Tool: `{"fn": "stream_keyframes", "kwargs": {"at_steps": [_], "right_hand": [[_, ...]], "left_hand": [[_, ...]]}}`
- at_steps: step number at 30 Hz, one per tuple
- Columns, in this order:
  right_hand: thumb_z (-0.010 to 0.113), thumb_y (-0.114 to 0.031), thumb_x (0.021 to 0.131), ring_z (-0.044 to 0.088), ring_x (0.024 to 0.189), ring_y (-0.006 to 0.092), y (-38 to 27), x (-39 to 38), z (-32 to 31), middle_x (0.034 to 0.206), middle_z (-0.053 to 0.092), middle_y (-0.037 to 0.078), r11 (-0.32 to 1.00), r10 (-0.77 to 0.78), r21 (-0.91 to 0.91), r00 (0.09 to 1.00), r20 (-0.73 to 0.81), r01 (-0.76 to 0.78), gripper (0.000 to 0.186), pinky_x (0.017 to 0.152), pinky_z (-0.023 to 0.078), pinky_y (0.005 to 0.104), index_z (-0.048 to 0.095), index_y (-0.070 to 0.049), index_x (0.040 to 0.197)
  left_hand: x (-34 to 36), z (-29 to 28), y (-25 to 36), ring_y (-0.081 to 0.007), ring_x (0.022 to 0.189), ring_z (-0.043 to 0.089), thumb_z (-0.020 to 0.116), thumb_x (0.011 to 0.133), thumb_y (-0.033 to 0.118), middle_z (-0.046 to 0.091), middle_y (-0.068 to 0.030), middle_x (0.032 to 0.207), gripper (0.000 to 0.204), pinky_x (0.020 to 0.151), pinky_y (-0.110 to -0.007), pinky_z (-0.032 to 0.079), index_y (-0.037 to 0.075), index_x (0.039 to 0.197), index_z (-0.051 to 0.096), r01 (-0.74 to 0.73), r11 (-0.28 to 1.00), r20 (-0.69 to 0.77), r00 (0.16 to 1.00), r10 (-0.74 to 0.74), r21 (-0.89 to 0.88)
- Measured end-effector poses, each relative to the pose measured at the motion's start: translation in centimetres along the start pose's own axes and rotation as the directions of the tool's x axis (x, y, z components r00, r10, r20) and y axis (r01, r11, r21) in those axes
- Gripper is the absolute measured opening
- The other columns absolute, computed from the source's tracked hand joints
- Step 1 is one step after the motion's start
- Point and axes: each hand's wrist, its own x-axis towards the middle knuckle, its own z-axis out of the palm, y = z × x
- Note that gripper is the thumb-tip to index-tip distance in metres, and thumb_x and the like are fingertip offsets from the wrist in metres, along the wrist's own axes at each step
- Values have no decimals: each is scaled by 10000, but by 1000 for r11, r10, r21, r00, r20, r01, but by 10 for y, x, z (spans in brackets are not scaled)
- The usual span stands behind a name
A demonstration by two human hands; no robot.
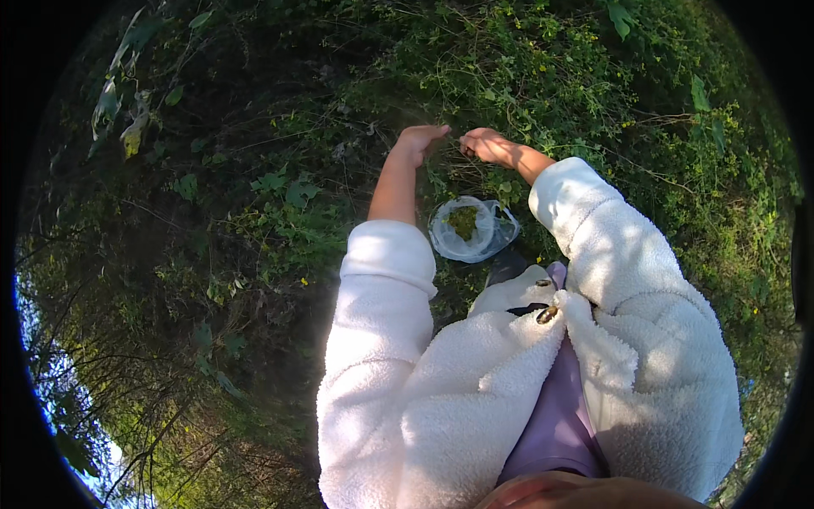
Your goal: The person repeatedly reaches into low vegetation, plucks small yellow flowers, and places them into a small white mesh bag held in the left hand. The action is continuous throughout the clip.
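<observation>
Handling, yellow-flecked greenery [517,102]: by appearance light, thin-stemmed and flexible; fine tips likely fragile and easily crushed. Take hold of the stem just below the tip, using light fingertip pressure; avoid pulling against tangled growth. Handling, translucent plastic bag [462,248]: probably light, soft, prone to collapse and somewhat slippery. Grip at the gathered plastic along the right side of the rim; keep the mouth upward to retain the yellow-green plant matter [462,222] inside.

Position, greenery: spread across upper center and upper right of the frame, beyond and around the fingers of the left hand [418,142] and the right hand [485,146]. Contact with individual stems: too small to confirm. Position, bag: near center of frame, below the gap between the hands, apart from all fingers, mouth open.

Finger state, left: extended toward the right of the frame, held close together; cannot tell whether released or grasping a stem. Finger state, right: curled, directed toward the left of the frame, just beside the left fingertips but apart from them; cannot tell whether clenched around anything.
</observation>
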Motion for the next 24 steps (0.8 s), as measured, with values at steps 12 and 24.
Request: {"fn": "stream_keyframes", "kwargs": {"at_steps": [12, 24], "right_hand": [[381, -501, 847, 415, 568, 122, -8, -8, -2, 659, 485, -2, 946, 247, 210, 969, 28, -248, 482, 515, 357, 266, 556, -52, 831], [372, -305, 883, 416, 595, 88, -12, -24, 5, 676, 471, -12, 975, 94, 199, 995, 28, -98, 283, 516, 337, 235, 518, -80, 791]], "left_hand": [[-17, 18, 16, -80, 669, 534, 576, 812, 148, 585, -9, 781, 172, 586, -194, 473, 28, 934, 602, 20, 1000, -9, 1000, -20, -5], [-10, 15, -3, -113, 670, 528, 629, 756, 219, 610, -38, 764, 246, 619, -275, 421, 5, 877, 627, -267, 896, -69, 948, 310, 355]]}}
